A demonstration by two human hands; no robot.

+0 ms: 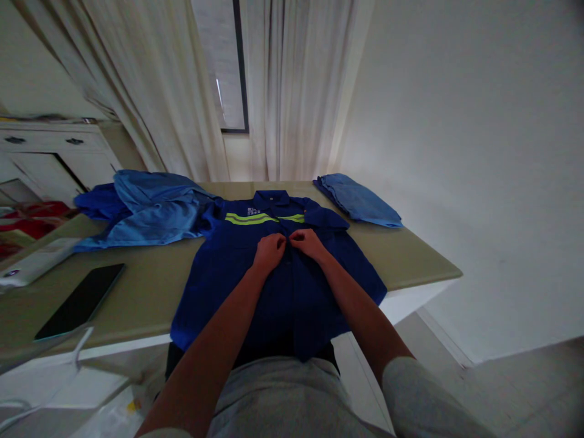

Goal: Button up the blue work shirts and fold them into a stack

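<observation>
A dark blue short-sleeved work shirt [228,274] lies front up on the table, its collar away from me and its hem hanging over the near edge. Yellow-green reflective bands cross its chest, with small white lettering above the left one. At the middle of the front opening, my left hand [271,248] pinches one edge of the placket. My right hand [306,242] pinches the other edge, close beside it. Any button between the fingertips is too small to make out.
Crumpled blue clothes [157,210] lie to the left on the table [150,286]. A folded blue garment [360,199] rests at the far right. A black tablet or phone [82,301], a cable [81,345] and a white device [39,261] are at the left. A wall [479,182] stands beyond the right side.
</observation>
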